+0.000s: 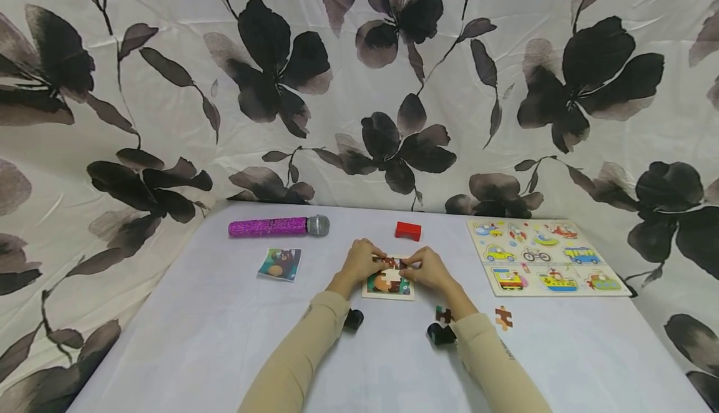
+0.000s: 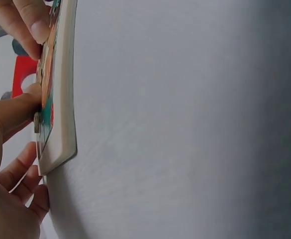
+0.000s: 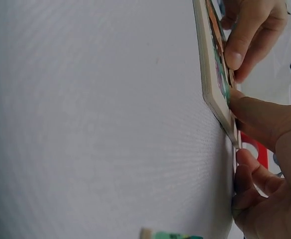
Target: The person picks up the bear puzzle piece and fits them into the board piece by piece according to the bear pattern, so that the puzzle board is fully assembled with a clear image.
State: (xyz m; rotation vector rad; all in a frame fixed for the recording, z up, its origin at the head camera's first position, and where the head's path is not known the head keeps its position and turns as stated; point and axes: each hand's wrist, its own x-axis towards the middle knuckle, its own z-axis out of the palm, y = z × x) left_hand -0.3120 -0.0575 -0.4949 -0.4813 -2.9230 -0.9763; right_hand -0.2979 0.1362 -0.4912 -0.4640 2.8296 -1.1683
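A small wooden jigsaw puzzle (image 1: 387,297) lies before me, its picture brown, orange and green, with a pale bare patch in the middle. At its upper left, my left hand (image 1: 359,264) pinches a puzzle piece between thumb and forefinger, low over the tray. From the upper right, my right hand (image 1: 431,269) pinches at a piece too, its thumb (image 3: 254,109) on the picture. The other fingers of both hands curl loosely beside the tray's edge. The pinched pieces are mostly hidden under the fingers. A loose green-brown piece (image 1: 443,314) lies by the right wrist.
Another loose piece (image 1: 503,318), orange-brown, lies farther right. A red arched block (image 1: 408,231) stands behind the hands. To the left are a picture card (image 1: 281,264) and a purple glitter microphone (image 1: 275,227). A vehicle puzzle board (image 1: 545,262) lies at the right.
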